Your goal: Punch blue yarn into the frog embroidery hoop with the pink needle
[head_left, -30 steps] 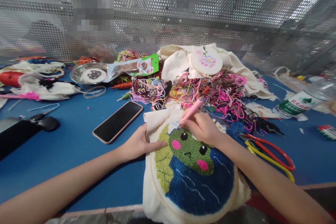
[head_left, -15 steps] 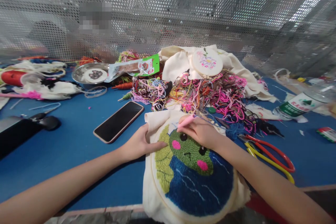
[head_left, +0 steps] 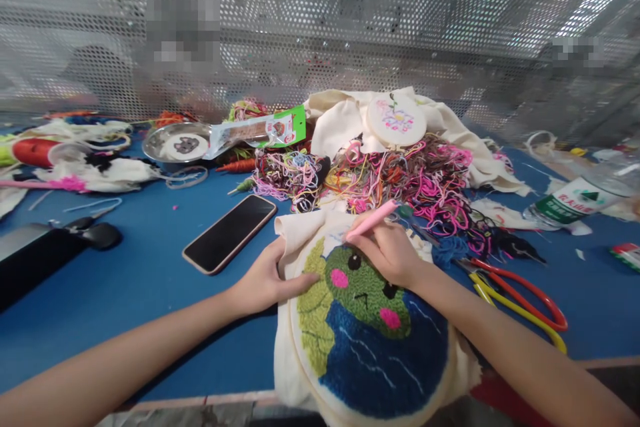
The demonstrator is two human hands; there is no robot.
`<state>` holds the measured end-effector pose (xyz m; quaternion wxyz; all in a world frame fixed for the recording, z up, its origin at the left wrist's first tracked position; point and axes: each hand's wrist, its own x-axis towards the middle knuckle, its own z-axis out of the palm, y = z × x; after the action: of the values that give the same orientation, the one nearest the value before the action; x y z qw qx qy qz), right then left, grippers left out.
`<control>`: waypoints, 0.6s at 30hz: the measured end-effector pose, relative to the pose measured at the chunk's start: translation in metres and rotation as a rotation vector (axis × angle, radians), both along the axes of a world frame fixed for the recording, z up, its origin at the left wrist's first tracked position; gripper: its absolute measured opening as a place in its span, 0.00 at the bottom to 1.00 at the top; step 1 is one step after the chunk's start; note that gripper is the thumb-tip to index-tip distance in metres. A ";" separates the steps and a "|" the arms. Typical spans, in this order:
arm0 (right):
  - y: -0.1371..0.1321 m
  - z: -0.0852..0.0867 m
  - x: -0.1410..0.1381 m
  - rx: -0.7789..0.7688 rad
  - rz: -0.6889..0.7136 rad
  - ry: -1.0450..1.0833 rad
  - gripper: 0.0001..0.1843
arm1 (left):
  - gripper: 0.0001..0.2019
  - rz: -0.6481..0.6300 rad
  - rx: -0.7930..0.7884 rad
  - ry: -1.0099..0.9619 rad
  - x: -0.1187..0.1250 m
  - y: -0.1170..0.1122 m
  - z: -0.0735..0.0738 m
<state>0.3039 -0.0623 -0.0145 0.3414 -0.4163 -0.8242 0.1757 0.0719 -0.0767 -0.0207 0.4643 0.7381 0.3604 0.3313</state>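
A round embroidery hoop with cream cloth lies at the table's near edge, showing a green frog face, pink cheeks, a green leaf and blue water. My left hand grips the hoop's left rim, with its thumb on the leaf. My right hand is closed on a pink punch needle, whose tip touches the bare cloth above the frog's head.
A black phone lies left of the hoop on the blue table. A heap of tangled threads, a second hoop, scissors with red and yellow handles, a metal bowl and a bottle surround it.
The pink needle dipped low half a second ago and now stands raised again, its tip on the cloth above the frog. My left hand has kept its hold.
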 end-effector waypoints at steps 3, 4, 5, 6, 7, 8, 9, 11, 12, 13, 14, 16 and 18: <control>0.000 0.001 0.002 -0.039 -0.003 0.054 0.12 | 0.30 -0.001 -0.015 0.012 0.000 0.000 0.000; 0.000 0.001 0.002 -0.048 0.000 0.070 0.12 | 0.30 -0.003 -0.018 0.018 -0.001 0.001 0.000; 0.000 0.002 0.002 -0.054 0.005 0.082 0.12 | 0.30 -0.004 -0.019 0.021 -0.001 0.001 0.000; 0.000 0.002 0.001 -0.058 0.011 0.091 0.11 | 0.31 -0.004 -0.020 0.020 -0.001 0.001 0.000; 0.000 0.002 0.001 -0.060 0.017 0.097 0.11 | 0.31 -0.006 -0.021 0.017 0.000 0.001 0.000; 0.001 0.002 0.001 -0.063 0.023 0.102 0.10 | 0.31 -0.007 -0.023 0.014 0.000 0.001 0.000; 0.001 0.001 0.001 -0.068 0.029 0.108 0.10 | 0.31 -0.009 -0.023 0.013 0.000 0.001 0.001; 0.001 0.000 0.001 -0.077 0.036 0.113 0.10 | 0.31 -0.010 -0.018 0.015 0.000 0.001 0.002; 0.001 0.000 0.001 -0.081 0.035 0.109 0.09 | 0.32 -0.008 -0.010 0.019 0.001 0.001 0.002; 0.001 -0.001 0.002 -0.082 0.031 0.100 0.09 | 0.32 -0.006 0.001 0.024 0.001 0.001 0.003; 0.002 -0.001 0.002 -0.081 0.026 0.090 0.10 | 0.33 -0.004 0.011 0.029 0.001 0.001 0.003; 0.002 -0.002 0.002 -0.080 0.018 0.078 0.10 | 0.34 -0.006 0.020 0.032 0.001 0.001 0.003; 0.002 -0.002 0.002 -0.085 0.014 0.080 0.11 | 0.34 -0.014 0.011 0.026 0.000 0.001 0.002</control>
<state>0.3058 -0.0602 -0.0169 0.3549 -0.4172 -0.8046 0.2296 0.0723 -0.0759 -0.0188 0.4575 0.7475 0.3596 0.3205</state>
